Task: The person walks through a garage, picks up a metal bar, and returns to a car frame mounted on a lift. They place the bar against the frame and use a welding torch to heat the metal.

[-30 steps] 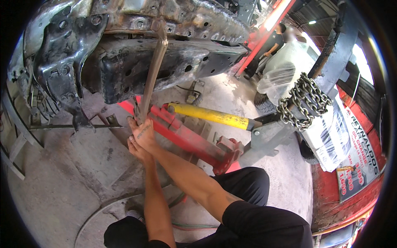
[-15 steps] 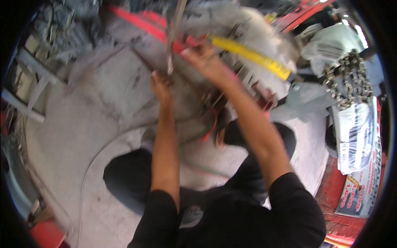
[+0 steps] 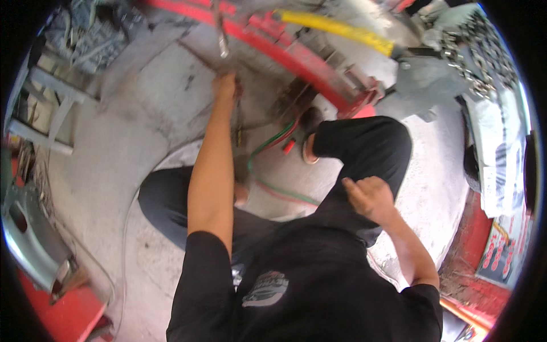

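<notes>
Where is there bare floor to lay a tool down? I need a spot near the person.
Bare concrete floor lies between the left hand and the grey frame. More lies right of the bent knee, before the white sack. It is crowded by the red jack and hoses.

rough matt concrete floor (image 3: pixel 142 131)

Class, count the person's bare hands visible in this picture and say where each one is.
2. The left hand reaches forward to a thin metal bar by the red jack frame; the right hand hovers, loosely curled, above the right knee.
</notes>
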Demonstrator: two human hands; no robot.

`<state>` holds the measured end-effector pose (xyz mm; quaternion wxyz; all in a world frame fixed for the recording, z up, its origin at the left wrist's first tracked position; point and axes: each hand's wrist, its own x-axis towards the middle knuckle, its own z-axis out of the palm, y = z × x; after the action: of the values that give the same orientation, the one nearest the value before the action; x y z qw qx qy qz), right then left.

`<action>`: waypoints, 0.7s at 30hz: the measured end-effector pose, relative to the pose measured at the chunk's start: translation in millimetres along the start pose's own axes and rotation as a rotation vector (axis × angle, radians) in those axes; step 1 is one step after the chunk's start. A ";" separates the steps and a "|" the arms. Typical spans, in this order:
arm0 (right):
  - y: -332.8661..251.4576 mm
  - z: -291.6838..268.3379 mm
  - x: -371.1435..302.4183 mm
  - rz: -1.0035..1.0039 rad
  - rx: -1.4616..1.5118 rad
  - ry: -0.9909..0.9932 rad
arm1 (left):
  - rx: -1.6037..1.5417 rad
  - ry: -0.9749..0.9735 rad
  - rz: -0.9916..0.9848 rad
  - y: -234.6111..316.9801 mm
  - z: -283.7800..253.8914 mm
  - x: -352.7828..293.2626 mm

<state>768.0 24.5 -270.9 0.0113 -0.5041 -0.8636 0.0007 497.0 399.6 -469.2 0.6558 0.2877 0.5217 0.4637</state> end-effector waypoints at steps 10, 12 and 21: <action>-24.6 -10.8 -42.7 0.255 0.128 -0.105 | 0.662 -0.647 0.364 -98.4 121.4 -108.3; -20.5 -17.4 -28.3 0.279 0.167 -0.116 | 0.972 -0.827 0.481 -151.3 133.5 -120.0; 75.2 98.6 182.5 0.533 0.602 0.294 | 1.291 -0.694 0.320 -273.5 81.6 -101.1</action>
<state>741.8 221.4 -366.9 0.2801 -0.6785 -0.6538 0.1837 656.2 205.8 -638.8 0.4082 0.8172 0.4052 0.0379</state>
